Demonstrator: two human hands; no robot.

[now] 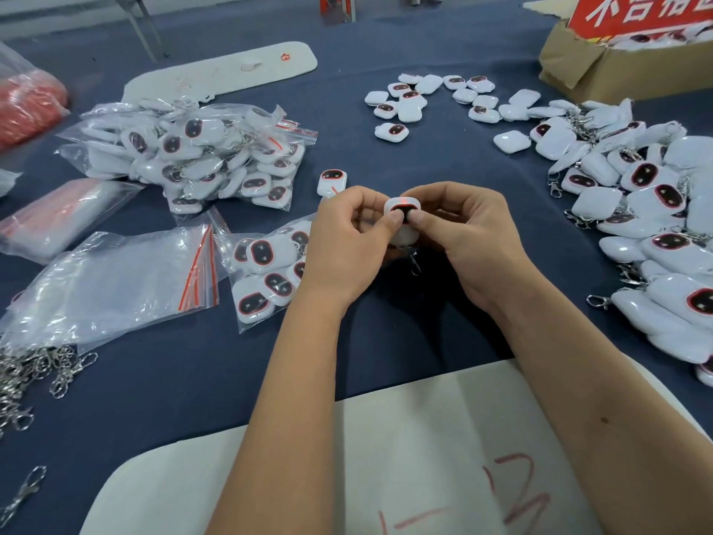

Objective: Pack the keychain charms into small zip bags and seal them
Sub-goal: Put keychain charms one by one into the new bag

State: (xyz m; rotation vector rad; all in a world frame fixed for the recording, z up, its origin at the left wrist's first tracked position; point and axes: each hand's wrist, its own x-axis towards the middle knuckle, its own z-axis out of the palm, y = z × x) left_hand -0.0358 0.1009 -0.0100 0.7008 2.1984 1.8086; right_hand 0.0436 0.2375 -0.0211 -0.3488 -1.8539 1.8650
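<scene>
Both hands meet over the middle of the counter [386,341], and between them sits one keychain charm [401,214]: the left hand [343,241] and the right hand [470,233] each curl their fingers round it, thumbs pressed on its dark face, while its metal clasp [414,263] dangles below. No bag is in either hand, so the charm looks to be under inspection or being readied for bagging. The risk from here is probably a slip: the shell looks smooth and glossy, and a pinch by the thumb tips alone could let it drop among the filled bags, or the hanging clasp could snag on a bag mouth. Toward the left edge lies a stack of empty zip bags [115,283] with red seal strips. Just left of the hands is a small bag of charms [266,276], and beyond it a larger heap of filled bags [204,156]. Loose charms [656,210] pile along the right edge, and a cardboard box [602,67] at the far right corner holds more white pieces, too unclear to identify.
</scene>
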